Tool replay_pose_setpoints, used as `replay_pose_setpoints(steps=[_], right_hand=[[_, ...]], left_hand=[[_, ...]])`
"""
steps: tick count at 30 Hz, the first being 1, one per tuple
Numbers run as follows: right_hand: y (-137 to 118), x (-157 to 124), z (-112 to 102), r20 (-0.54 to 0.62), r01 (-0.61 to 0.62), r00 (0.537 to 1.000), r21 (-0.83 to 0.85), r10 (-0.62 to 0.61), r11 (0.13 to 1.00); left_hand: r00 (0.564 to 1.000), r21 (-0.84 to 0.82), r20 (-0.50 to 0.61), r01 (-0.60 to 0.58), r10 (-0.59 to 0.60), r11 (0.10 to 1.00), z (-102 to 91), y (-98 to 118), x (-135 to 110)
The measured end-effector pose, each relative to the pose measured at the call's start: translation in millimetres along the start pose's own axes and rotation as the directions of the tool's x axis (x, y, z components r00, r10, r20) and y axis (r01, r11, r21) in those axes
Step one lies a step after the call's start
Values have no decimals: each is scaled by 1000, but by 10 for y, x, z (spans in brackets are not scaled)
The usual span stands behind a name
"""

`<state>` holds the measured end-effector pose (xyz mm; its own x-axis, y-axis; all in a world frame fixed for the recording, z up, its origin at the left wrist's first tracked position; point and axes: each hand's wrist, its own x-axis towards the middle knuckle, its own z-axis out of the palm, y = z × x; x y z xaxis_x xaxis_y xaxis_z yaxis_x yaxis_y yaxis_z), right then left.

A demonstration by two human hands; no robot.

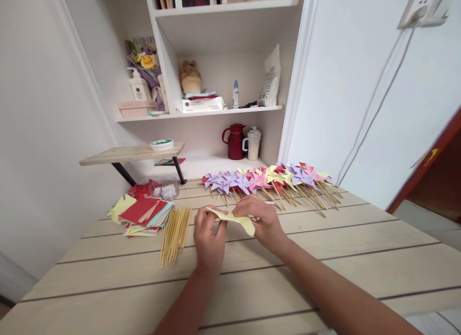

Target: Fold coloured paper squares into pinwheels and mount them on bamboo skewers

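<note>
The left hand (pixel 210 235) and right hand (pixel 265 223) each pinched an edge of a curved, pale-yellow paper piece (pixel 235 218) between them, fingers nearly closed; shaping it well seemed to need light, even pressure.

setting: home, plush toy (pixel 190 80) on white shelving (pixel 230 7), red jug (pixel 236 143) and lidded cup (pixel 254 146) beyond far edge of table (pixel 360 239)

Paper (pixel 236 218) pale yellow; pinwheels (pixel 261 179) lilac, pink, red, yellow; sticks (pixel 175 234) tan; tabletop (pixel 345 234) beige, dark-striped.
</note>
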<state>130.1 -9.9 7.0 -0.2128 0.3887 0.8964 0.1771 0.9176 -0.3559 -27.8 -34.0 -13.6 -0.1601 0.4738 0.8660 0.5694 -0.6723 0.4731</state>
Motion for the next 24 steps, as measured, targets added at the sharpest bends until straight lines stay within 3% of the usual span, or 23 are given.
replay_pose_setpoints(steps=[9,14,19,24], right_hand=[[-6,10,-6,-12,-6,1000,-46,6,999],[38,-24,-8,-36,-122,992,27,123,992],[124,-37,-41,-120,-371,915,133,386,919],[182,-15,-97,-183,-473,838,223,514,852]], left_hand=[[997,35,-20,-78,79,996,10,-11,-17],[996,-21,-19,-85,85,996,9,1,-16],[995,-2,13,-100,100,995,-2,23,-26],[997,25,13,-72,72,997,-49,6,-10]])
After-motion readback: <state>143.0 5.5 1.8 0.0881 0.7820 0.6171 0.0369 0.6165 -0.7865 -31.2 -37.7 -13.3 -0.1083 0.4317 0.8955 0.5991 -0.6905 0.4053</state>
